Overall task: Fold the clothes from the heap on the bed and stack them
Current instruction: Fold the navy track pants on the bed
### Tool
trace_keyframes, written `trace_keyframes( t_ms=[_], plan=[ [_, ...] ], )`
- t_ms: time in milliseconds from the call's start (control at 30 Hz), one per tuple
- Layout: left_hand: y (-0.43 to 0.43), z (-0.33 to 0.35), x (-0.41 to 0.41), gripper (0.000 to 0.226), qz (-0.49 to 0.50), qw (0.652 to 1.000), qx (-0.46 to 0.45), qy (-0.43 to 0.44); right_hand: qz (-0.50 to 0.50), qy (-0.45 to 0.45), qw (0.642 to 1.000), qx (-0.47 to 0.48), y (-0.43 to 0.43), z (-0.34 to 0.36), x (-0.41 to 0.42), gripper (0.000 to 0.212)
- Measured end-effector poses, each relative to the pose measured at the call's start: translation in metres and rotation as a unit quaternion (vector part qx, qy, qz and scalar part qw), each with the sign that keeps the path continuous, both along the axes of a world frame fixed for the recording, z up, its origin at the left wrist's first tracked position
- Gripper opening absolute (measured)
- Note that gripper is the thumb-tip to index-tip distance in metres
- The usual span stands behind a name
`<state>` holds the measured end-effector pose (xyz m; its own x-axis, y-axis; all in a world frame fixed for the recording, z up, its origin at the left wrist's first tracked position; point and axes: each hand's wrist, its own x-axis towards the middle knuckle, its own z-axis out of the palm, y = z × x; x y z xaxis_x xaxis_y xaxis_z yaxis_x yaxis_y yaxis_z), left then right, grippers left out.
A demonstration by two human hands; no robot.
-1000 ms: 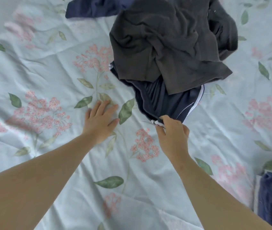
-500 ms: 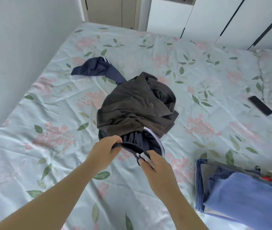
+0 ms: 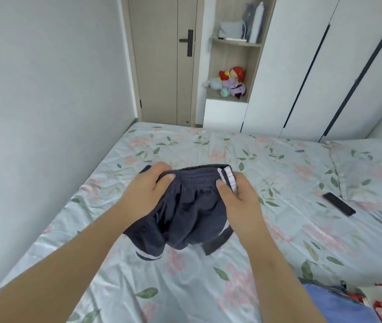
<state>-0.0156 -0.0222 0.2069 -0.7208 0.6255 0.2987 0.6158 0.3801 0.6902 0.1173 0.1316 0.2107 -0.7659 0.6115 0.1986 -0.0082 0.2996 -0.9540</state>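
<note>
Both hands hold the dark blue shorts (image 3: 180, 213) up over the bed (image 3: 278, 229). The left hand (image 3: 145, 194) and the right hand (image 3: 239, 201) each pinch the waistband.

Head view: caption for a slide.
Left hand and right hand hold navy shorts by the waistband above floral bed.

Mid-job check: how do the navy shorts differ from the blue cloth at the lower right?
The shorts are dark navy with white stripes; the blue cloth is lighter and plain where visible. The shorts hang bunched above the bed, held at the waistband by the left hand and right hand; the blue cloth lies on the bed, untouched and partly out of frame. Both are fabric.
</note>
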Motion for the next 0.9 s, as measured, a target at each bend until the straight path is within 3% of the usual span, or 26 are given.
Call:
trace_keyframes(
  t_ms=[167, 300, 467, 533, 633, 733, 800, 900],
  plan=[
    [0.005, 0.118, -0.003, 0.012, -0.001, 0.99, 0.054, 0.132, -0.025, 0.124, 0.992, 0.024, 0.006, 0.095, -0.008, 0.02],
    [0.001, 0.196, 0.008, 0.015, 0.011, 0.964, 0.152, 0.217, -0.025, 0.234, 0.971, 0.05, -0.003, 0.165, -0.003, 0.024],
    [-0.01, 0.216, 0.015, 0.01, -0.031, 0.949, 0.217, 0.228, -0.023, 0.283, 0.956, 0.069, -0.005, 0.19, 0.005, 0.021],
    [-0.013, 0.194, 0.011, 0.015, -0.077, 0.964, 0.172, 0.189, -0.026, 0.255, 0.965, 0.062, -0.001, 0.172, 0.006, 0.02],
    [-0.015, 0.142, -0.005, 0.03, -0.128, 0.987, -0.014, 0.098, -0.021, 0.144, 0.988, 0.043, 0.005, 0.121, 0.004, 0.016],
    [-0.015, 0.08, -0.024, 0.028, -0.123, 0.966, -0.222, 0.058, -0.021, 0.076, 0.997, 0.021, 0.007, 0.08, 0.003, 0.016],
    [-0.018, 0.053, -0.033, 0.028, -0.1, 0.961, -0.258, 0.007, -0.044, 0.081, 0.996, -0.003, 0.012, 0.073, 0.001, 0.019],
    [-0.021, 0.044, -0.042, 0.024, -0.068, 0.974, -0.211, -0.055, -0.063, 0.067, 0.996, 0.012, 0.019, 0.079, -0.001, 0.019]
  ],
)
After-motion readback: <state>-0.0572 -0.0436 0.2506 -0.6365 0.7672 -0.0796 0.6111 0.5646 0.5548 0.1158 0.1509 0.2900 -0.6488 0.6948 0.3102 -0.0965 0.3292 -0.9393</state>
